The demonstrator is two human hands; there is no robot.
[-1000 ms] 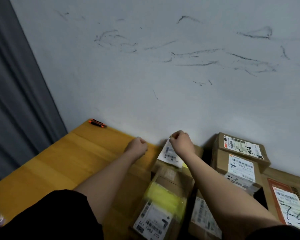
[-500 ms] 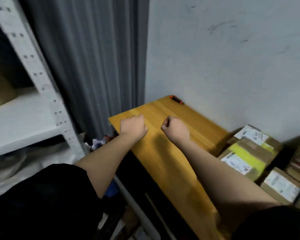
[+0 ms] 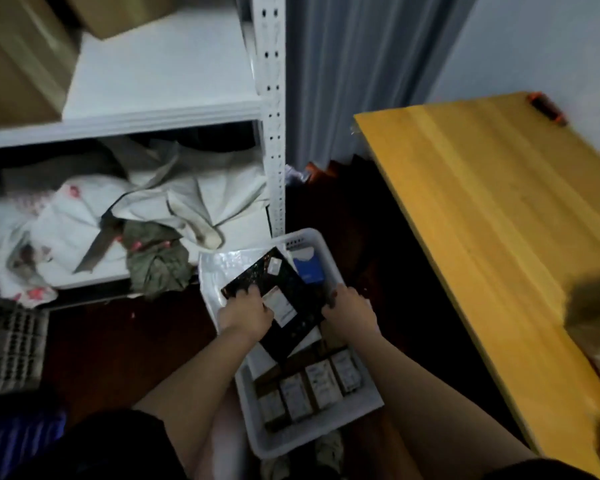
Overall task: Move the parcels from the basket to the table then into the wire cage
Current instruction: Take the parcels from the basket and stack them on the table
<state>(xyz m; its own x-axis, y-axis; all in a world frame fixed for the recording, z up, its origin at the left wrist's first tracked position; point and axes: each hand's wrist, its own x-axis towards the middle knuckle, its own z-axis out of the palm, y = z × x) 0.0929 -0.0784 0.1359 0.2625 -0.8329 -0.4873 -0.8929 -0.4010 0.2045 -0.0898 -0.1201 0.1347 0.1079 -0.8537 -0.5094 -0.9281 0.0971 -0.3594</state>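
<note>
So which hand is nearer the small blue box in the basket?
The right hand. It holds the black parcel just below the blue box; the left hand holds the parcel's far side, further off.

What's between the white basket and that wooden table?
In the head view, only dark floor lies between the white basket and the wooden table; nothing stands in that gap.

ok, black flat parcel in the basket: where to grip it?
By its two long side edges, one from each side, as the left hand and right hand do now. The black parcel is flat, wide and tilted atop the basket load.
</note>
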